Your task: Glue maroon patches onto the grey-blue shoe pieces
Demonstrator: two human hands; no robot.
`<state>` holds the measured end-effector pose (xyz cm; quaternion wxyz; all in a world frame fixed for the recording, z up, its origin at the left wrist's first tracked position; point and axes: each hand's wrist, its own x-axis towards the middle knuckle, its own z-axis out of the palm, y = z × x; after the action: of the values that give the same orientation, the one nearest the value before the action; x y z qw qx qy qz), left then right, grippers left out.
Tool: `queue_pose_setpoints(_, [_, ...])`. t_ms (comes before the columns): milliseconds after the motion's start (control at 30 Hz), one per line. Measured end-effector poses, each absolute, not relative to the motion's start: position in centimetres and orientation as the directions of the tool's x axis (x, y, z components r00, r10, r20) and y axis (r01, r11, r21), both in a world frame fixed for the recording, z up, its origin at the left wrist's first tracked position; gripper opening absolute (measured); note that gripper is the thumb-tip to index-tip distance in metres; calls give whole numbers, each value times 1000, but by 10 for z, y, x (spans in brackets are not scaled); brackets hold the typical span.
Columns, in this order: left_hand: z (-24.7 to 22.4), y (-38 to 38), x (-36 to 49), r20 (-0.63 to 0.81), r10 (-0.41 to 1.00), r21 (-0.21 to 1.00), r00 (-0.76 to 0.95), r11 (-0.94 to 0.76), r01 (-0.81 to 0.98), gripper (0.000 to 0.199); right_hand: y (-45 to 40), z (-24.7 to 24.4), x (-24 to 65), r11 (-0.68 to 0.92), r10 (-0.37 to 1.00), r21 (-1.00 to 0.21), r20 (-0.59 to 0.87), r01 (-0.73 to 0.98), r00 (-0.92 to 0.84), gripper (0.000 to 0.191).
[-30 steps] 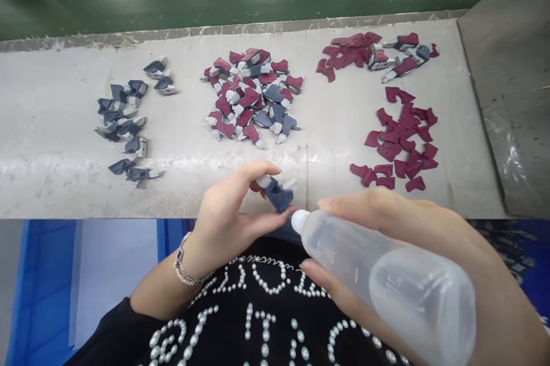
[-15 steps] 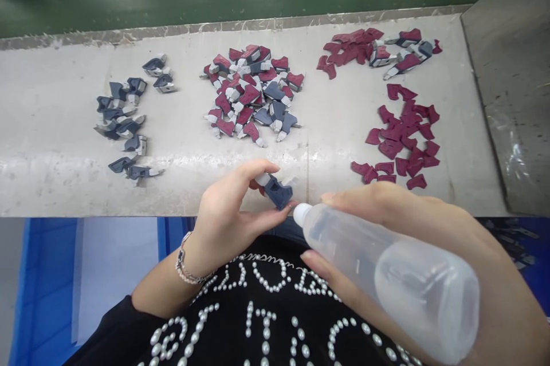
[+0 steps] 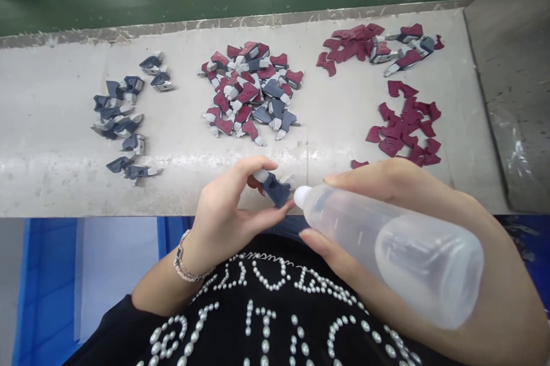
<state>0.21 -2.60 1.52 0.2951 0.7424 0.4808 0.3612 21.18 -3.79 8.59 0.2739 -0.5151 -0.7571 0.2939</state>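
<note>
My left hand (image 3: pixel 232 200) pinches a small dark blue and light grey plastic part (image 3: pixel 276 189) between thumb and fingers, just above the table's front edge. A clear squeeze bottle (image 3: pixel 387 251) with a white cap lies tilted in my right hand (image 3: pixel 464 240), its fingers closed around it. The bottle's narrow tip points left and meets the blue part's right side; whether it touches is too small to tell. Beyond my hands sits a heap of grey parts with maroon and blue faces (image 3: pixel 249 91). Loose maroon plastic pieces (image 3: pixel 406 125) lie to the right, some hidden behind my right hand.
Several blue and grey parts (image 3: pixel 124 119) are scattered on the left of the pale table (image 3: pixel 180 125). More maroon pieces (image 3: pixel 350 45) lie at the back right. A metal panel (image 3: pixel 511 79) borders the right end. A blue bin (image 3: pixel 47 286) stands below the front edge at left.
My right hand and the bottle have moved slightly up, with the tip now higher along the blue part's right side. The left hand and its part have shifted only a little.
</note>
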Motion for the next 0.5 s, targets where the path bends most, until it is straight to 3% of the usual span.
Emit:
queue_pose_setpoints(133, [13, -26, 2, 245, 921, 808, 302, -366, 461, 49, -38, 86, 213, 315, 937, -702, 123, 639, -327, 19])
queue_pose_setpoints(500, [11, -27, 1, 238, 940, 807, 246, -332, 488, 51, -37, 85, 215, 270, 932, -791, 70, 550, -357, 20])
